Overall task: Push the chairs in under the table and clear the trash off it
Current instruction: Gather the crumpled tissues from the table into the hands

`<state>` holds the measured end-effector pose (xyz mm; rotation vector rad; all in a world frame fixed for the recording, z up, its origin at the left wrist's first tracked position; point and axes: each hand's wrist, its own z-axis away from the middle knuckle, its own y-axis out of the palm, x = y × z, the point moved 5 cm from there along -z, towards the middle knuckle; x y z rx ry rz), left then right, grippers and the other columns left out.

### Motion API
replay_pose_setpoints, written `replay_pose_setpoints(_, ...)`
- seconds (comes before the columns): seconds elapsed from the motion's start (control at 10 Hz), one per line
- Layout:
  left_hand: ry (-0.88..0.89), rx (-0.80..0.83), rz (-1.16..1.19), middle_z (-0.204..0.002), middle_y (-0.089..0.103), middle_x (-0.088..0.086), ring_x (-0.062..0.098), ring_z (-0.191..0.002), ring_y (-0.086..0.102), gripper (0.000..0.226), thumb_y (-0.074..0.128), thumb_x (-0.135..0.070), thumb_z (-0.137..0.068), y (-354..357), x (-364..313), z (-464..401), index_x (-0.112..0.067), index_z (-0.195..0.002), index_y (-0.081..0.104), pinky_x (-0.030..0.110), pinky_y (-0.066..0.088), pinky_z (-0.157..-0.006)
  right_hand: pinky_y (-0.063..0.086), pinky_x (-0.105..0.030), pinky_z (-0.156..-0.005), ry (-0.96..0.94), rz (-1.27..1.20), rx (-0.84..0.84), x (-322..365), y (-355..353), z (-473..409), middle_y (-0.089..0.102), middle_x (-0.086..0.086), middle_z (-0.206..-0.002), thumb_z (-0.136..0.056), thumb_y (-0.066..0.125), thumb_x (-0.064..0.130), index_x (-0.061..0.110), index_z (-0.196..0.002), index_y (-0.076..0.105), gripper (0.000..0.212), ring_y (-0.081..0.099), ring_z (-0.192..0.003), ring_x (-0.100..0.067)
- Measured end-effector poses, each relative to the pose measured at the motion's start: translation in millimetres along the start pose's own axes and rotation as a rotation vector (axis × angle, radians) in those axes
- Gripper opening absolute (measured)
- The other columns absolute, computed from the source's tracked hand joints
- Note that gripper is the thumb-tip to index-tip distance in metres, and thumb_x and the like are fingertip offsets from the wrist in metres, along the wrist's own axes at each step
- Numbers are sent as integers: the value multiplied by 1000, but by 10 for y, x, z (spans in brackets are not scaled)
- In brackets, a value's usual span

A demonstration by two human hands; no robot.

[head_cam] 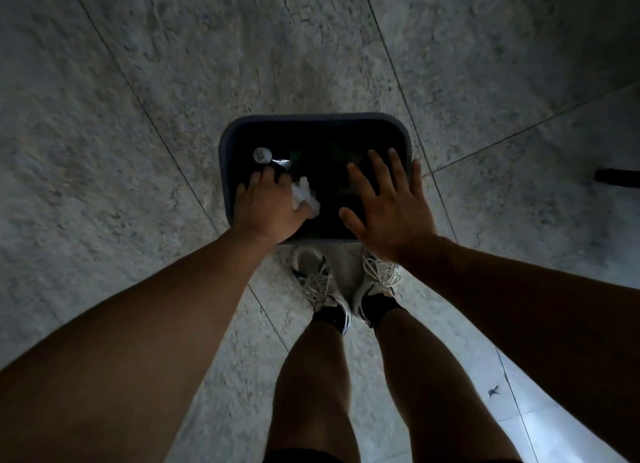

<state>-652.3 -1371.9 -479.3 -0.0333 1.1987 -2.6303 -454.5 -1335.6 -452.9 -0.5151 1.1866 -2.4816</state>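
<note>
While one dark bin (pixel 316 121) stands on open floor (pixel 138 81), one right hand (pixel 391 202) hovers above its near rim, fingers spread; one left hand (pixel 268 208) above it grips one white tissue (pixel 304 194) and one bottle (pixel 273 161).

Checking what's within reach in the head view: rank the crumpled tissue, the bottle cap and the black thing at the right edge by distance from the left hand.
From the left hand:
1. Crumpled tissue, touching its thumb side, over the bin.
2. Bottle cap, just beyond the fingertips.
3. Black thing, far right on the floor.
</note>
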Motion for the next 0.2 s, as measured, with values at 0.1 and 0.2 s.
replay_pose_setpoints(0.1,-3,-17,-5,-127,54,22,43,-117,50,61,62,-55,-85,-150,47,146,-6,-121,59,49,43,-92,-5,-65,-122,2,52,62,-16,-78,71,6,-16,-169,-94,11,70,28,-162,11,80,-5,-156,-40)
replay_pose_setpoints(0.2,-23,-40,23,-126,55,22,43,-116,50,61,62,-55,-87,-284,19,272,-5,-123,60,50,44,-92,-5,-66,-121,26,44,87,-56,-176,176,3,-15,-169,-92,6,71,28,-162,9,82,-8,-155,-40)
